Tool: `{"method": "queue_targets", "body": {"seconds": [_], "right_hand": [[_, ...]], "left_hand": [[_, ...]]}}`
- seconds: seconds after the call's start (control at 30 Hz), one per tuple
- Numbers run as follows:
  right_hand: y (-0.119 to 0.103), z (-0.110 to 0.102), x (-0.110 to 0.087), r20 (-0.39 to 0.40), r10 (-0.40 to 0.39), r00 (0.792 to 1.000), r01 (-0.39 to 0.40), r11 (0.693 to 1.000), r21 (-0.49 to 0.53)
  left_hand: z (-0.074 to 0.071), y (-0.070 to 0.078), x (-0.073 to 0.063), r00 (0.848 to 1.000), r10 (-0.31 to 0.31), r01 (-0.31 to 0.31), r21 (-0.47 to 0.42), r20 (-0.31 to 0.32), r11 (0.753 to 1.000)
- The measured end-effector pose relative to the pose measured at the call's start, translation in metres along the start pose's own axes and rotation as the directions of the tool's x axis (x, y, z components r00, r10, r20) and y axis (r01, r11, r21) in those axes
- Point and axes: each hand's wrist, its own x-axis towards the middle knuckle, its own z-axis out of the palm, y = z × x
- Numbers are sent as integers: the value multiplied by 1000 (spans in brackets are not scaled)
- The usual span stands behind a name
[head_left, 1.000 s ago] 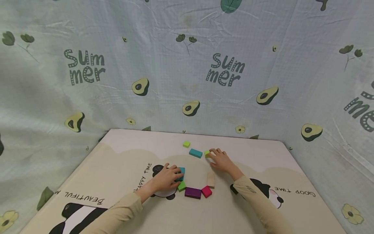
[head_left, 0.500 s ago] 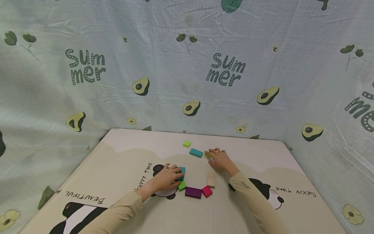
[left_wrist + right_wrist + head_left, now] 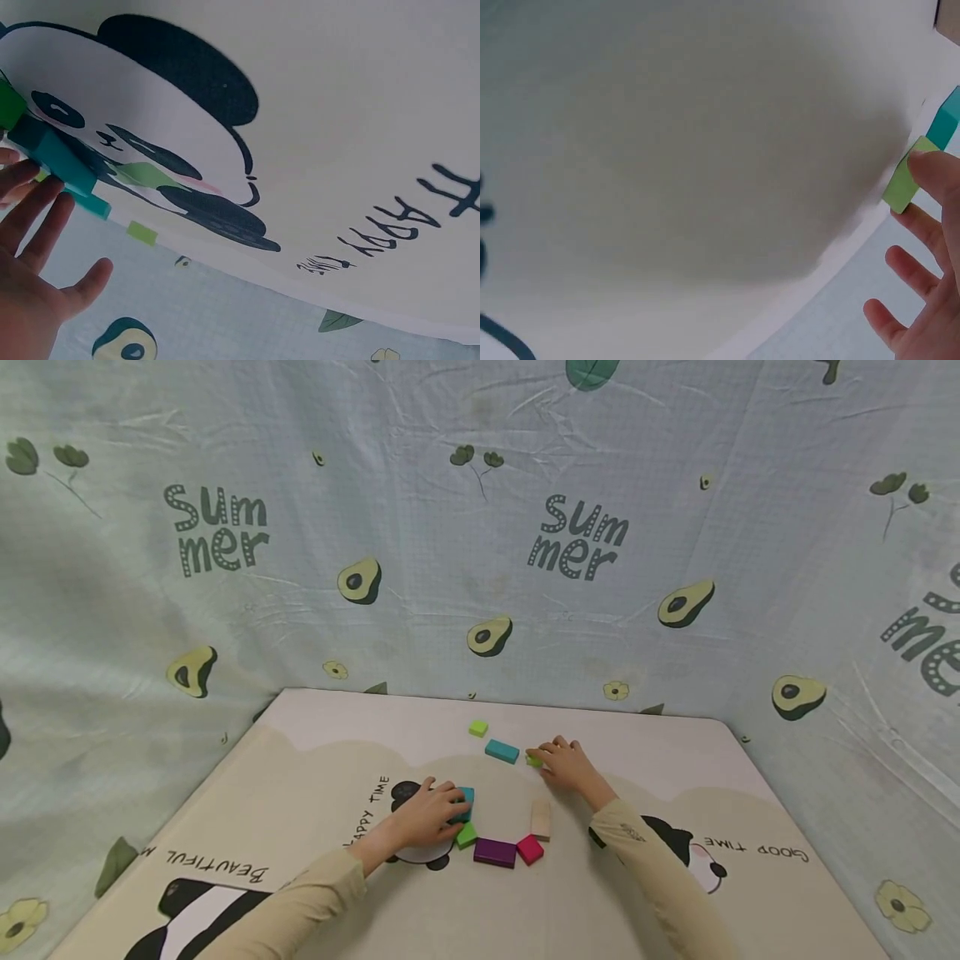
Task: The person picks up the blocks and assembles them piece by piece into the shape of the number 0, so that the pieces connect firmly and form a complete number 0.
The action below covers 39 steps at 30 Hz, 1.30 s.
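My left hand (image 3: 425, 817) lies over a teal block (image 3: 468, 795) on the table's left-centre, partly covering it. In the left wrist view, its straight fingertips touch the side of that teal block (image 3: 56, 152), while the thumb stands out apart. A green cube (image 3: 466, 835) sits at the near end of the teal block. Farther back, my right hand (image 3: 567, 767) pinches a light green block (image 3: 901, 184) between thumb and index finger, the other fingers spread. Just left of it lies a second teal block (image 3: 502, 751).
A purple block (image 3: 495, 852), a crimson cube (image 3: 530, 850) and a plain wooden block (image 3: 541, 821) continue a curved row from the green cube. Another light green block (image 3: 478, 727) lies toward the back. A patterned cloth (image 3: 420, 635) hangs behind the table (image 3: 637, 902).
My right hand has drawn the light green block slightly nearer, and its forearm has shifted a little to the left. The left hand and the other blocks have stayed put.
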Motion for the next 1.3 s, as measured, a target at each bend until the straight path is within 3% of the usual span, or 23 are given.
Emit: {"method": "queue_targets", "body": {"seconds": [0.4,0.97,1.3], "right_hand": [[-3,-5,-4,1,-51,999,51,996,-72],[-5,-4,-15,-85,-113,990,105,990,-95],[-4,-11,-19,-45,-127,991,123,989,-79]], "left_hand": [[-6,4,2,999,1,-4,50,53,999],[-5,5,3,999,-3,1,49,37,999],[-7,2,6,1000,1,-2,55,27,998]]}}
